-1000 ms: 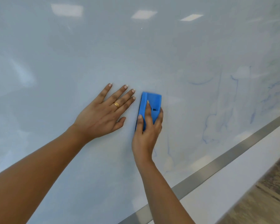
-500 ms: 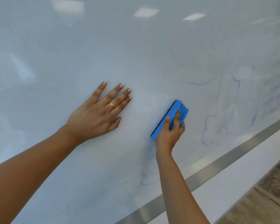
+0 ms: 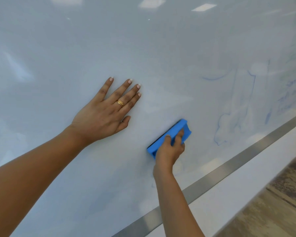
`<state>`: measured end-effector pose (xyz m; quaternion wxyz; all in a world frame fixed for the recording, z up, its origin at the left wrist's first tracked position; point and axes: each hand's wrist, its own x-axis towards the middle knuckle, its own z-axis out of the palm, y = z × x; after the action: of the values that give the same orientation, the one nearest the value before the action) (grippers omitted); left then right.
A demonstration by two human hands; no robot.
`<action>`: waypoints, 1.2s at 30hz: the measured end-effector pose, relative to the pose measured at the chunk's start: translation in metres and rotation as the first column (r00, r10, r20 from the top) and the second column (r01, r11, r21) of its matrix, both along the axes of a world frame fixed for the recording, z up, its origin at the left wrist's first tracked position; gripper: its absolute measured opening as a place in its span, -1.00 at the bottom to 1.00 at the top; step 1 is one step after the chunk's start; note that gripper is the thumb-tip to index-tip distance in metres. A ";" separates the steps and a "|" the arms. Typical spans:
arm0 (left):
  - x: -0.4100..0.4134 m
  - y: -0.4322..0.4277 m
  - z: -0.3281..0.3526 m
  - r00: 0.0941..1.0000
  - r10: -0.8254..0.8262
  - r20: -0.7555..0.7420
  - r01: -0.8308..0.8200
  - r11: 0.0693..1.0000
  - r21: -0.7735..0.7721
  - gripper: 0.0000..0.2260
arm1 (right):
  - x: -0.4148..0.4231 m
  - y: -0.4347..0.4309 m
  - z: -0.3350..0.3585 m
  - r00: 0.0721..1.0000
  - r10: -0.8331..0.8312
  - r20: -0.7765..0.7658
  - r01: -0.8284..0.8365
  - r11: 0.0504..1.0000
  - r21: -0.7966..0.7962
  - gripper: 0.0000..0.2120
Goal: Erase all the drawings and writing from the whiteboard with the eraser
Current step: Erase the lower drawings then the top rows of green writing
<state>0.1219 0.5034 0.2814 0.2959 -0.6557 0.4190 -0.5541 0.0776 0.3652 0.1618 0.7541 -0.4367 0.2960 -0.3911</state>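
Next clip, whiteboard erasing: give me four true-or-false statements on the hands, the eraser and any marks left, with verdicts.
1. The right hand grips the blue eraser. True.
2. The left hand holds a marker. False: it lies flat and open on the whiteboard, holding nothing.
3. Faint blue marks show to the right of the eraser. True.
4. The left hand wears no ring. False: a gold ring sits on one finger.

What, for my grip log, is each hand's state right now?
Left hand: open, fingers straight, flat on the whiteboard.
Right hand: closed around the blue eraser, held against the whiteboard.
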 end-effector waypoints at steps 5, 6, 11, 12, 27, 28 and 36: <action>0.000 0.001 0.001 1.000 0.003 -0.030 -0.003 1.000 0.010 -0.49 | -0.012 0.057 0.025 0.990 0.090 0.109 -0.030 0.887 -0.461 -0.49; 0.000 0.001 0.001 0.999 0.003 -0.040 -0.003 1.000 0.013 -0.48 | -0.013 0.063 0.023 0.988 0.106 0.113 -0.033 0.857 -0.514 -0.48; -0.001 0.000 0.001 0.999 0.005 -0.050 -0.005 1.000 0.016 -0.48 | -0.008 0.062 0.001 0.982 0.083 0.171 0.009 0.878 -0.478 -0.51; -0.001 0.000 0.001 0.999 0.002 -0.048 -0.001 1.000 0.015 -0.48 | -0.005 0.059 -0.006 0.982 0.049 0.183 0.039 0.893 -0.449 -0.52; -0.002 -0.002 0.000 1.000 0.019 -0.004 -0.019 1.000 0.018 -0.48 | 0.013 0.016 -0.113 0.964 -0.174 -0.203 0.176 0.984 -0.012 -0.55; -0.002 -0.002 0.000 1.000 0.018 -0.002 -0.018 1.000 0.018 -0.48 | 0.014 0.018 -0.109 0.962 -0.179 -0.206 0.179 0.984 -0.020 -0.55; -0.002 -0.002 -0.001 1.000 0.012 0.010 -0.012 1.000 0.013 -0.49 | 0.007 0.086 -0.066 0.977 -0.161 0.141 0.207 0.875 -0.437 -0.55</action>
<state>0.1202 0.5013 0.2800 0.3055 -0.6533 0.4172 -0.5530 0.0846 0.4510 0.0956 0.6062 -0.5484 0.1996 -0.5403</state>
